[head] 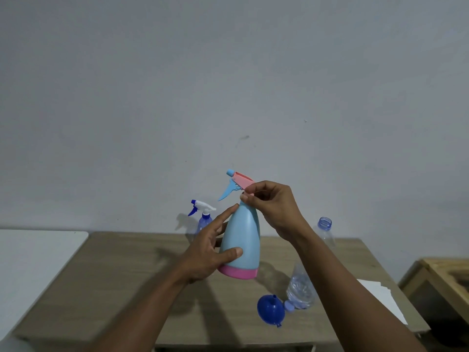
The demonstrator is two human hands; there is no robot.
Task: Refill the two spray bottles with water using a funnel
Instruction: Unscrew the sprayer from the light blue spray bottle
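A light blue spray bottle (242, 240) with a pink base is lifted above the wooden table (121, 283). My left hand (210, 252) grips its body. My right hand (271, 204) pinches the neck just below the pink and blue trigger head (237, 182). A second, dark blue spray bottle (204, 221) with a white trigger stands behind my left hand, at the table's far edge. A blue funnel (270, 309) lies mouth down near the front. A clear water bottle (302, 288), uncapped, stands behind my right forearm, its open neck (324, 222) showing above the arm.
A small blue cap (289, 306) lies between the funnel and the water bottle. White paper (380, 295) lies at the table's right edge. A white surface (33, 257) adjoins the table on the left, a wooden crate (446, 278) stands to the right, and a bare wall rises behind.
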